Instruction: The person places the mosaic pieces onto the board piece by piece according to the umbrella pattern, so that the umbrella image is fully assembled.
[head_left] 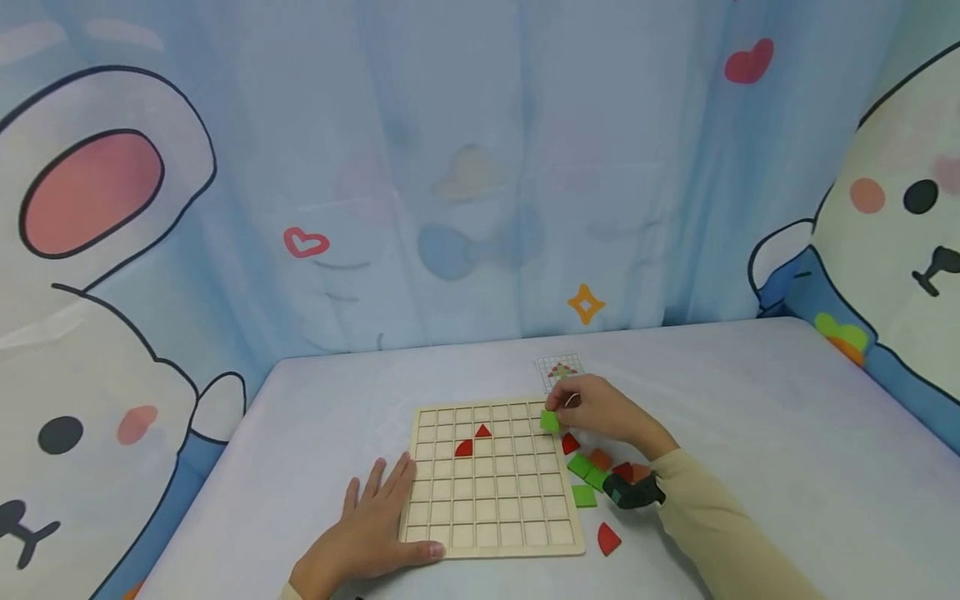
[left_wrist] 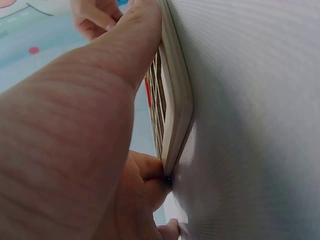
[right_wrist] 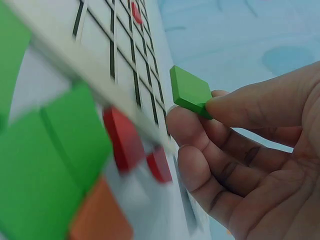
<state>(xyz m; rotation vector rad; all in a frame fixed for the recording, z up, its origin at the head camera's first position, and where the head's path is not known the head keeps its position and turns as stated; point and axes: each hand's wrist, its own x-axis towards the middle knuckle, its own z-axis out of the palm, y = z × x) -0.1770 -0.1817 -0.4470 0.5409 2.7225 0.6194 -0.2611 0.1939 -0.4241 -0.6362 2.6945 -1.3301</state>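
Note:
A wooden grid board (head_left: 491, 510) lies on the table. Two red pieces sit in its cells: a triangle (head_left: 483, 431) and a quarter-circle (head_left: 464, 448). My left hand (head_left: 367, 525) rests at the board's near-left corner, fingers spread along the left edge and thumb on the front edge. Over the board's far-right part, my right hand (head_left: 600, 407) pinches a green square tile (right_wrist: 192, 90) between thumb and fingers. In the right wrist view the tile is raised and tilted.
Right of the board lie green squares (head_left: 584, 496), red quarter-circles (head_left: 608, 538) and orange pieces (head_left: 600, 458), some hidden by the right wrist's black camera (head_left: 632, 492). A small pattern card (head_left: 558, 367) lies beyond the right hand. A blue cartoon curtain (head_left: 480, 167) hangs behind.

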